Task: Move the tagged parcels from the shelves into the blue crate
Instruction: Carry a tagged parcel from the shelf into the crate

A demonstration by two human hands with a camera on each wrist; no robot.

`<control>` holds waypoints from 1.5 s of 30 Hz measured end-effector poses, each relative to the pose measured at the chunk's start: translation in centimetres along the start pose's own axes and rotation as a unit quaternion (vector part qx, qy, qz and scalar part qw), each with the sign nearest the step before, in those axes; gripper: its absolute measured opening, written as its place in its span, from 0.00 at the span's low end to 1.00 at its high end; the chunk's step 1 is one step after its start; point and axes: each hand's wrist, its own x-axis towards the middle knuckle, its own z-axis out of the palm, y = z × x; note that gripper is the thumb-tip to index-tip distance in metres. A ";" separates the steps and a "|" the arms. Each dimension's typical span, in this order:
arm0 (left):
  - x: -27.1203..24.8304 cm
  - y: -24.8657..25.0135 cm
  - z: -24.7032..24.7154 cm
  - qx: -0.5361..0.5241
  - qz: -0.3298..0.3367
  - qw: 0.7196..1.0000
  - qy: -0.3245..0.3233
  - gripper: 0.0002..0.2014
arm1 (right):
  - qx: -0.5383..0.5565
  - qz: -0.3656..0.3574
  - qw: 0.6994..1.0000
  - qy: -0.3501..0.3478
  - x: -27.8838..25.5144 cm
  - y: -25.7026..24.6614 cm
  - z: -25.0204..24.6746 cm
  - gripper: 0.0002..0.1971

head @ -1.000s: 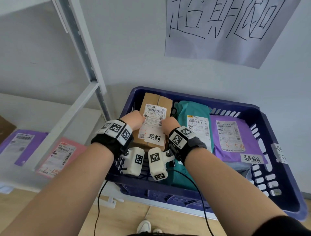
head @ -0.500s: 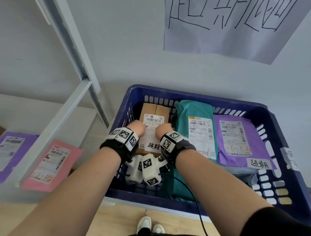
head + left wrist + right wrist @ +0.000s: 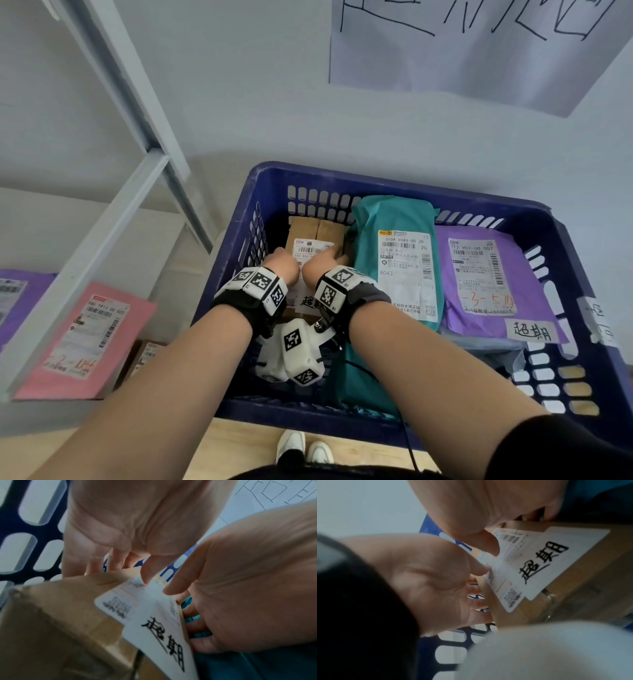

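The box [image 3: 317, 236] is held low in the crate's [image 3: 404, 183] left end beside the teal parcel [image 3: 394, 219], long axis running away from the body, with left hand [image 3: 282, 265] and right hand [image 3: 320, 265] clasping its opposite long sides, thumbs on the label, equally near.

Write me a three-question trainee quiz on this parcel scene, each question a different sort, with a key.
1. True or false: the cardboard box is inside the blue crate.
2. Multiple choice: which parcel lies directly beside the box in the crate? A) the teal parcel B) the purple parcel C) the pink parcel
3. Fill in: the left hand and right hand both hold the ____.

Key
1. True; it sits at the crate's left end.
2. A; the purple one lies beyond the teal one, and the pink one is outside on the shelf.
3. Cardboard box, thumbs on its white label.
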 end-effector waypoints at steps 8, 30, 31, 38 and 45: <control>0.8 -0.1 0.2 0.021 0.041 0.999 -0.015 0.16 | -0.075 -0.024 0.996 -0.044 0.0 0.1 -0.5 0.32; -1.1 -0.3 0.0 -0.076 0.084 0.993 -0.020 0.17 | -0.044 0.042 0.998 0.005 0.4 -0.3 0.8 0.35; -1.1 -0.2 0.0 -0.079 0.078 0.994 -0.018 0.17 | -0.046 0.034 0.998 0.009 0.3 -0.2 0.8 0.36; -1.5 0.2 -0.2 -0.086 0.047 0.995 -0.008 0.20 | -0.049 -0.018 0.998 0.025 -0.1 0.0 0.1 0.40; -3.9 1.0 -2.6 -0.103 0.084 0.990 0.047 0.29 | 0.037 -0.084 0.994 0.051 -1.3 -0.5 -1.1 0.33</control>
